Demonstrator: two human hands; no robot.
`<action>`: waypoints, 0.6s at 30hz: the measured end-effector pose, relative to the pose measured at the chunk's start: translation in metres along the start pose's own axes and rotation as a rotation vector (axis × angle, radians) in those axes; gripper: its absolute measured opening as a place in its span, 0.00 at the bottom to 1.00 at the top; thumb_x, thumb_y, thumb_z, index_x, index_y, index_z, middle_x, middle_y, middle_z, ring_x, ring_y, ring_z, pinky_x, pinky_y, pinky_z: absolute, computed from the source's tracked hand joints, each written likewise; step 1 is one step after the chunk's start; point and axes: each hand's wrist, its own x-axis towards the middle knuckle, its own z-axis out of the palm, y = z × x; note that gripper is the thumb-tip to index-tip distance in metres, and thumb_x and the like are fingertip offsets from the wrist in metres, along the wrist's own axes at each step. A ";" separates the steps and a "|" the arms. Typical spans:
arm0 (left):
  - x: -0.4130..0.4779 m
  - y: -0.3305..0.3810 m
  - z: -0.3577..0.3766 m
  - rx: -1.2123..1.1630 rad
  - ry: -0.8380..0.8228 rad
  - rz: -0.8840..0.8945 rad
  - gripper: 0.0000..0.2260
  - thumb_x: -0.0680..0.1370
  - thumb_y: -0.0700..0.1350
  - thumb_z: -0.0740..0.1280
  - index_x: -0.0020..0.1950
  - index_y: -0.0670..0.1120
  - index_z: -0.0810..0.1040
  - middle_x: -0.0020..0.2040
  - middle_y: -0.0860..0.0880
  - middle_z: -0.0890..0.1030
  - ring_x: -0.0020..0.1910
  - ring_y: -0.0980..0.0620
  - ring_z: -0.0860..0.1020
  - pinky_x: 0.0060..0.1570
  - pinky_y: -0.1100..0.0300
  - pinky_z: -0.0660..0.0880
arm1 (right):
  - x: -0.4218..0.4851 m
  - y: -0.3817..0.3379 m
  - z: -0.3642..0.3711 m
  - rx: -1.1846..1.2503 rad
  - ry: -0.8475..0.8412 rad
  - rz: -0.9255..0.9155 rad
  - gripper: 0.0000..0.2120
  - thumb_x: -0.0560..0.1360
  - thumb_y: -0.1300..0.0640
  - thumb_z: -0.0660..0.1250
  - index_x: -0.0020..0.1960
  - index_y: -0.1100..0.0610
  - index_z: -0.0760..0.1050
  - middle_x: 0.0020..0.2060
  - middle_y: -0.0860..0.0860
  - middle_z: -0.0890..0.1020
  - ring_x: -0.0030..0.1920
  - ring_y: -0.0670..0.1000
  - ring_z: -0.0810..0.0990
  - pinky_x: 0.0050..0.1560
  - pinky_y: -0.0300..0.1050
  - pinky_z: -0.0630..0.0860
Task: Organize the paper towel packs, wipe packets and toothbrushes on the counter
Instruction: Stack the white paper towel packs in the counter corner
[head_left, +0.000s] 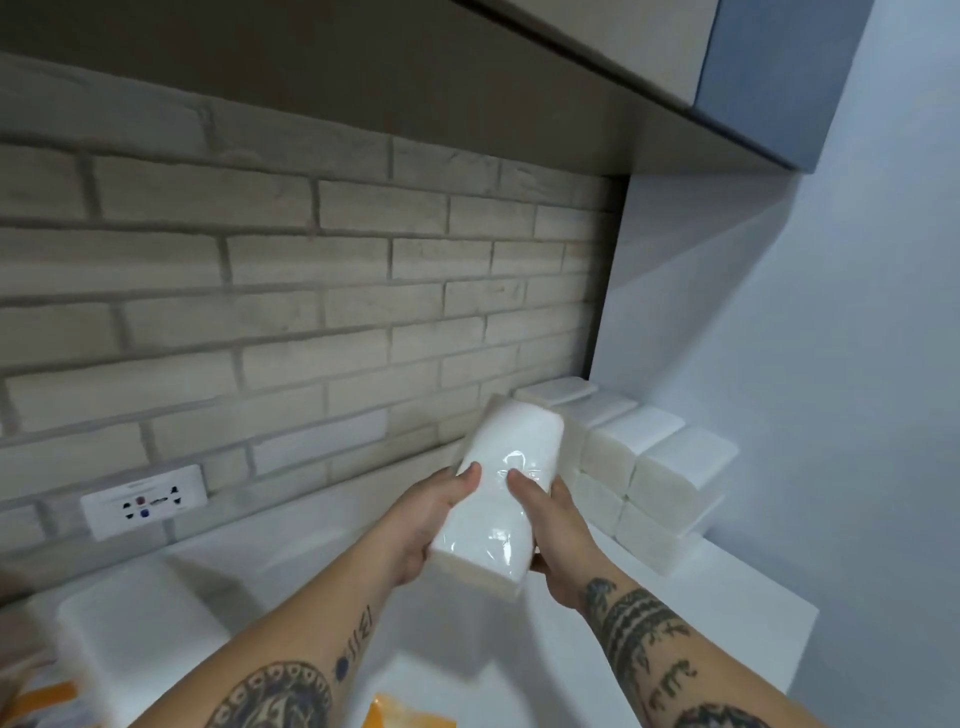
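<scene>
Above white counter (727, 597), both hands grip one glossy plastic-wrapped white paper towel pack (498, 499).

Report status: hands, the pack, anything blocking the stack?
Left hand and right hand both gripping one paper towel pack, held above counter. Stacked packs two tiers high in right corner, just beyond it. Nothing visible in between.

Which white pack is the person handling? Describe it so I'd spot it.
Follow the pale brick wall right to the stacked white plastic-wrapped paper towel packs on the white counter. Beside that stack, the held pack alone is off the counter, gripped between left hand and right hand.
</scene>
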 end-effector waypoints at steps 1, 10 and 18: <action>0.004 0.003 0.003 0.012 0.003 0.001 0.16 0.83 0.55 0.64 0.66 0.49 0.79 0.56 0.45 0.87 0.54 0.44 0.86 0.49 0.54 0.81 | 0.002 -0.004 -0.002 0.030 0.013 -0.023 0.28 0.76 0.40 0.71 0.72 0.46 0.67 0.58 0.48 0.85 0.50 0.51 0.88 0.44 0.49 0.83; 0.131 0.005 0.068 -0.142 0.133 -0.076 0.36 0.61 0.67 0.79 0.65 0.53 0.80 0.67 0.47 0.79 0.62 0.40 0.80 0.48 0.42 0.82 | 0.119 -0.062 -0.090 0.174 0.161 -0.124 0.35 0.71 0.38 0.73 0.73 0.46 0.63 0.60 0.49 0.83 0.52 0.54 0.86 0.44 0.50 0.84; 0.237 0.015 0.127 -0.240 0.296 0.005 0.26 0.74 0.57 0.76 0.67 0.49 0.75 0.60 0.43 0.82 0.55 0.39 0.84 0.46 0.41 0.84 | 0.216 -0.079 -0.135 0.209 0.154 -0.128 0.39 0.66 0.31 0.73 0.70 0.44 0.64 0.56 0.47 0.84 0.54 0.52 0.85 0.50 0.52 0.82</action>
